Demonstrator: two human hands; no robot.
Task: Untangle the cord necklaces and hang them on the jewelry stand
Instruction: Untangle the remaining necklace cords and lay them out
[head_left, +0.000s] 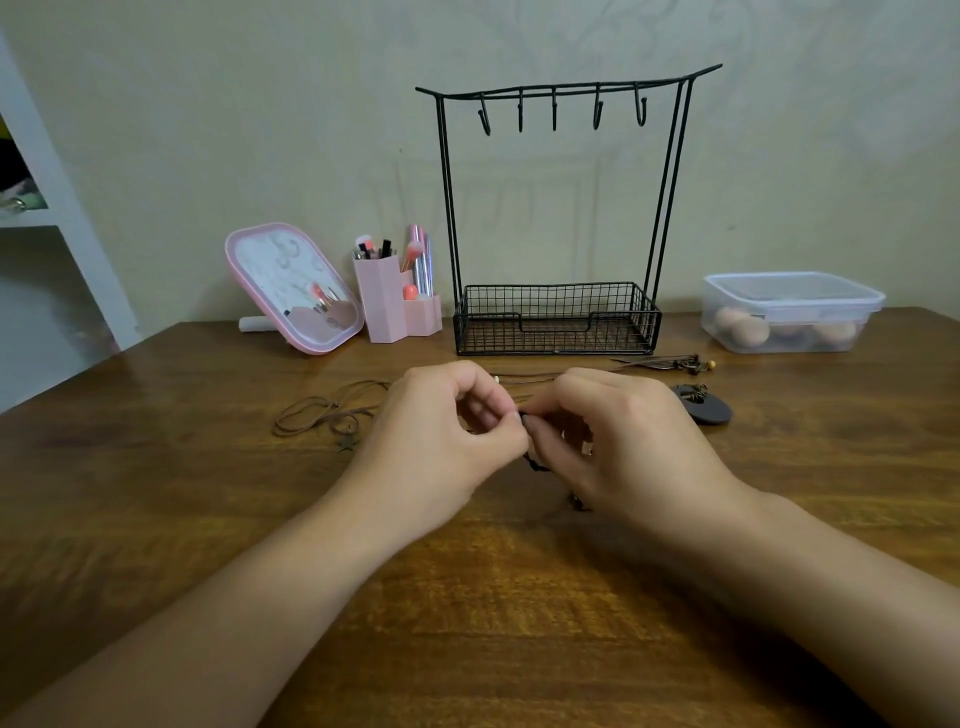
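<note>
Both hands meeting at table centre: left hand (447, 415) and right hand (608, 431) with fingertips pinched together on a dark cord (530, 460), curled fingers closed around it, knotted section trailing down between the wrists to the wooden table (493, 597). Rest of that cord hidden under the right palm. Brown cord necklace (322, 413) lying loose in loops just left of the left hand, small star pendant (347, 441) at its near edge, untouched. Thin cords running behind the knuckles toward a cluster of beaded ends (696, 364) at right rear; dark round pendant (704, 405) flat on the table beside the right hand. Black wire jewelry stand (558, 317) upright behind the hands, five hooks (554, 111) on the top bar all bare, mesh basket at base. Pink-framed mirror (293, 288) and pink brush holder (395, 306) to the left of the stand; clear lidded container (792, 312) to the right.
</note>
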